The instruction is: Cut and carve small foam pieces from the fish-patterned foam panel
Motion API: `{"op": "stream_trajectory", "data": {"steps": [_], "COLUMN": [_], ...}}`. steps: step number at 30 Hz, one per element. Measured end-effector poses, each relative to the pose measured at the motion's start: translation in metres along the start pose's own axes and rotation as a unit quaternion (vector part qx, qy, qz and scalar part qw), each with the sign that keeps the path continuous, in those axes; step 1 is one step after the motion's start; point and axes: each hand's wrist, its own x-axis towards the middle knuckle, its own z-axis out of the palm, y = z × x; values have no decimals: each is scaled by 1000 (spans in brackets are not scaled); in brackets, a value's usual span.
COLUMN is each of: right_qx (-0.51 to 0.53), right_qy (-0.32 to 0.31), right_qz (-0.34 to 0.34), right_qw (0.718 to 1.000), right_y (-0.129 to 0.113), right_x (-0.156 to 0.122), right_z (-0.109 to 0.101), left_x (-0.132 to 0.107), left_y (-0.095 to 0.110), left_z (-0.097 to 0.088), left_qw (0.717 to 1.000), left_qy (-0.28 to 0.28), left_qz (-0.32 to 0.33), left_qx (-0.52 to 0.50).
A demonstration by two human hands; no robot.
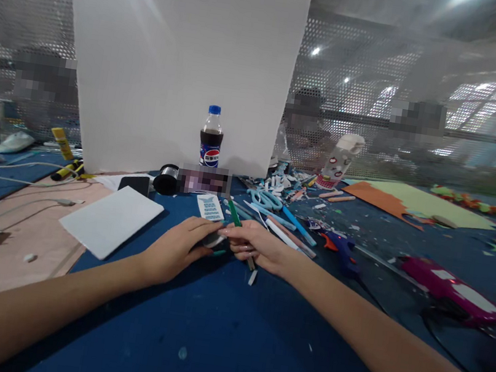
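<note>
My right hand (262, 247) is closed around a slim green pen-like tool (234, 212). Its upper end points up and away, and its lower end shows below the fingers; the exact kind is unclear. My left hand (180, 247) curls around a small pale rounded piece (213, 241), mostly hidden by the fingers. The fingertips of both hands meet at this piece, low over the blue tabletop (189, 332). A white card with blue print (210, 207) lies just beyond them. Close to the right hand rests a small white scrap (252, 277).
Blue scissors (265, 200), pens (299, 225) and white scraps (281, 181) lie beyond my right hand. Glue guns, one blue (341, 249), one magenta (451, 291), lie right. Ahead stand a cola bottle (211, 140) and white board (177, 63). A white sheet (111, 221) lies left.
</note>
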Motion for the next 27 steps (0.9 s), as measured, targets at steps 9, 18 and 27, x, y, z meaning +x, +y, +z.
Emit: {"op": "stream_trajectory", "data": {"steps": [9,18,27], "right_qx": [-30,-66,-202], "right_qy": [-16,30,79], "right_qz": [-19,-34,-153], "right_qw": [999,997,964], "right_y": [4,1,3], "right_x": [-1,-3,1], "right_z": [2,6,0], "left_x": [1,1,3], "left_y": [3,2,-1], "left_z": [-4,-3,-6], "left_qw": [993,997,991], "left_qy": [78,28,61], "left_qz": [-76,-72,-92], "left_qx": [41,0,-79]}}
